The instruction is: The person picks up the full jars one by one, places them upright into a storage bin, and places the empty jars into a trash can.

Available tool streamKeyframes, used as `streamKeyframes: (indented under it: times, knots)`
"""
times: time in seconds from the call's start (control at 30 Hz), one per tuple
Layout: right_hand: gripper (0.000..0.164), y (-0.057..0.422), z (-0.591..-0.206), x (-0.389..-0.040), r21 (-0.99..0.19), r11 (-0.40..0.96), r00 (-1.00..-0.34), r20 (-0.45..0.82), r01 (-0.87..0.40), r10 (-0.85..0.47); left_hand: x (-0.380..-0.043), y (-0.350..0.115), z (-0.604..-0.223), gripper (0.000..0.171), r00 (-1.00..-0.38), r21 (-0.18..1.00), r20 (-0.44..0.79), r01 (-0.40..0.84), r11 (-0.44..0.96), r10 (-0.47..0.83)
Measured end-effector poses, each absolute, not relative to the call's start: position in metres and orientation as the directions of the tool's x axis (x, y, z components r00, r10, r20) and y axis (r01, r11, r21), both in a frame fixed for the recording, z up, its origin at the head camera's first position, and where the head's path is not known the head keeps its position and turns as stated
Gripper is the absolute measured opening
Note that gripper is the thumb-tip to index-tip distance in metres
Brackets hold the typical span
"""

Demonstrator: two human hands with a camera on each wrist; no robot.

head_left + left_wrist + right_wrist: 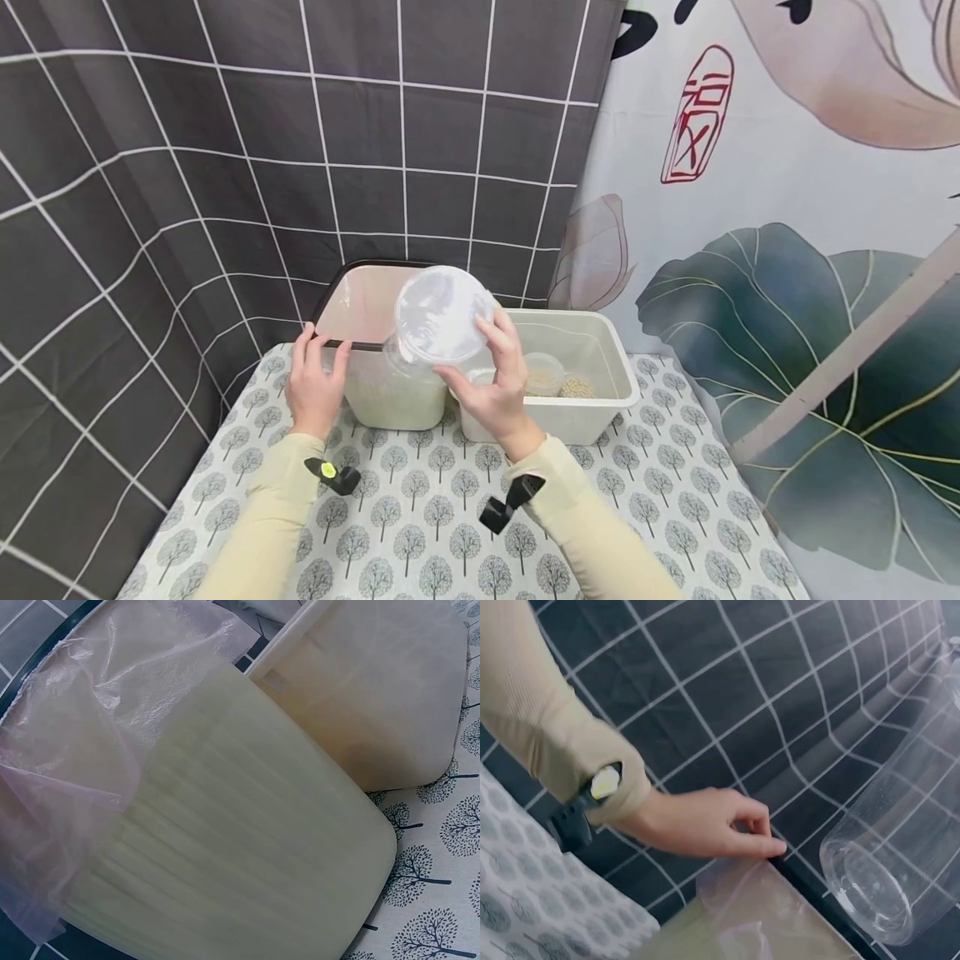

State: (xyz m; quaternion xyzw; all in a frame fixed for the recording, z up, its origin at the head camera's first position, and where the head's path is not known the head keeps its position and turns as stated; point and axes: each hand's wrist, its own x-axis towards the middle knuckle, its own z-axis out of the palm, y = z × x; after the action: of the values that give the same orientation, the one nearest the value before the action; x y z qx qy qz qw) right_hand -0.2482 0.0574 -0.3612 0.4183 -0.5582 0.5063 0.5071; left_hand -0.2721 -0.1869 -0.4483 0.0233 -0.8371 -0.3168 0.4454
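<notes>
My right hand [495, 375] grips a clear plastic jar [441, 312] by its round whitish end, thumb below and fingers at the right side. The jar tilts, its other end towards the trash bin [397, 408]. In the right wrist view the see-through cylinder of the jar [900, 847] hangs beside the bin's dark rim. My left hand [315, 385] holds the bin's rim at the front left corner, thumb and curled fingers at the edge. A thin pinkish bag [112, 712] lines the bin and folds over its rim. The bin's floor is hidden.
A white plastic box [618, 367] stands right of the bin, with a small clear round container [543, 375] and beige beans [576, 387] inside. Both stand on a tree-print tablecloth [438, 508]. A dark grid-patterned curtain [442, 158] hangs close behind.
</notes>
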Motion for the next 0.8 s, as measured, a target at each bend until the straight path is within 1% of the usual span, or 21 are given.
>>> streamKeyframes:
  times: [0.13, 0.23, 0.33, 0.57, 0.8]
  knots:
    - [0.06, 0.053, -0.361, -0.259, -0.086, 0.239, -0.077, 0.996, -0.967, 0.043, -0.272, -0.187, -0.448, 0.039, -0.601, 0.55, 0.733, 0.247, 0.798, -0.32]
    - [0.061, 0.05, -0.362, -0.264, -0.05, 0.258, -0.046, 0.999, -0.965, 0.023, -0.272, -0.187, -0.449, 0.038, -0.591, 0.544, 0.741, 0.249, 0.801, -0.319]
    - [0.062, 0.048, -0.362, -0.268, -0.031, 0.266, -0.03, 1.0, -0.964, 0.006, -0.273, -0.187, -0.449, 0.038, -0.581, 0.535, 0.749, 0.248, 0.808, -0.318]
    - [0.061, 0.044, -0.364, -0.28, -0.043, 0.343, -0.031, 0.999, -0.938, 0.04, -0.275, -0.188, -0.449, 0.039, -0.565, 0.525, 0.765, 0.267, 0.808, -0.31]
    - [0.059, 0.041, -0.362, -0.291, -0.078, 0.361, -0.056, 0.996, -0.929, 0.07, -0.274, -0.187, -0.451, 0.038, -0.57, 0.53, 0.759, 0.261, 0.807, -0.314]
